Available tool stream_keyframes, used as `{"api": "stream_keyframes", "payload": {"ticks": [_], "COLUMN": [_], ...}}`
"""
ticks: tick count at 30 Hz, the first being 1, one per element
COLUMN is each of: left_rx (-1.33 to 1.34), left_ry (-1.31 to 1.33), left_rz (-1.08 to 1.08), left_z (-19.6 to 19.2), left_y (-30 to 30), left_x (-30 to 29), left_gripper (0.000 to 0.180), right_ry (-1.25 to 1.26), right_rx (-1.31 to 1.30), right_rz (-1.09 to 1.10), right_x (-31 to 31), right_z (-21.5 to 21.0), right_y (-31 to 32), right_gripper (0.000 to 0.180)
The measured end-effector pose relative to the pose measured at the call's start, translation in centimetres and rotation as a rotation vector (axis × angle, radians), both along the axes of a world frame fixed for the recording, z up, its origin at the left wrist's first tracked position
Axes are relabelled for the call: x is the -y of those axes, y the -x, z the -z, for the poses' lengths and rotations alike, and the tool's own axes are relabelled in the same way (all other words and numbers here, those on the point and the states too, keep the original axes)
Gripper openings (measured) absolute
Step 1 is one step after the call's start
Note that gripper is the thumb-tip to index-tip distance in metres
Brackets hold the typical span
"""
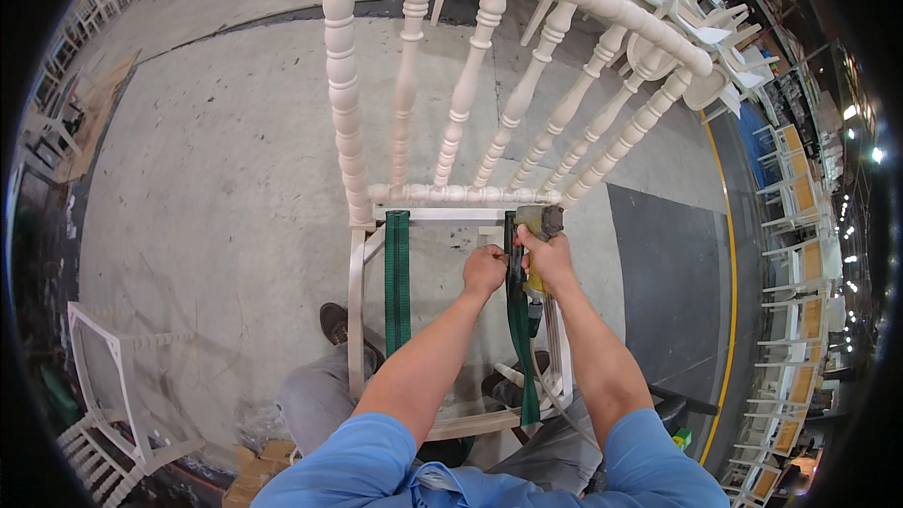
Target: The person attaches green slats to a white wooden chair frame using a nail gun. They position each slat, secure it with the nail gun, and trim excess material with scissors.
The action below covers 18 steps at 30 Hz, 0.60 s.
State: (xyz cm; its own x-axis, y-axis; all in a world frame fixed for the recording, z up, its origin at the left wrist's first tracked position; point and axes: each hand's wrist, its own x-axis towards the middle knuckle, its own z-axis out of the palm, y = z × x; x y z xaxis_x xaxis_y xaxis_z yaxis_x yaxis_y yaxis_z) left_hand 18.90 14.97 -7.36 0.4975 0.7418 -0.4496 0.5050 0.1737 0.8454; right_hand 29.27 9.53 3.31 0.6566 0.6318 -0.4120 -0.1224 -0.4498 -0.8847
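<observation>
A white wooden chair frame (357, 254) with turned spindles in its back stands in front of me, its seat open. One green webbing strap (397, 282) runs front to back across the left of the seat. A second green strap (518, 329) runs along the right. My left hand (483, 270) pinches the far end of this second strap near the back rail. My right hand (549, 259) grips a yellow pneumatic stapler (538, 223), its nose against the strap at the back rail. An air hose (550, 395) trails from the tool toward me.
Concrete floor lies all around. Another white chair frame (103, 386) lies at the lower left. Stacked white chairs (696, 9) stand at the upper right, and rows of chairs (800, 254) line the right edge beyond a yellow floor line (729, 263). My shoe (336, 322) rests under the seat.
</observation>
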Motion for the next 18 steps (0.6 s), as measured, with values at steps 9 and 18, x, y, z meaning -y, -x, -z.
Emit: {"api": "stream_keyframes", "payload": {"ticks": [9, 18], "left_rx": [-0.036, -0.031], "left_ry": [0.02, 0.021], "left_rz": [0.032, 0.026], "left_z": [0.0, -0.32], "left_y": [0.06, 0.07], "left_x": [-0.51, -0.35], "left_gripper": [0.021, 0.025], "right_ry": [0.057, 0.065], "right_rx": [0.019, 0.045], "right_rz": [-0.023, 0.047], "right_x": [0.0, 0.41], "right_z": [-0.15, -0.65], "right_y": [0.15, -0.28], "right_gripper": [0.028, 0.029]}}
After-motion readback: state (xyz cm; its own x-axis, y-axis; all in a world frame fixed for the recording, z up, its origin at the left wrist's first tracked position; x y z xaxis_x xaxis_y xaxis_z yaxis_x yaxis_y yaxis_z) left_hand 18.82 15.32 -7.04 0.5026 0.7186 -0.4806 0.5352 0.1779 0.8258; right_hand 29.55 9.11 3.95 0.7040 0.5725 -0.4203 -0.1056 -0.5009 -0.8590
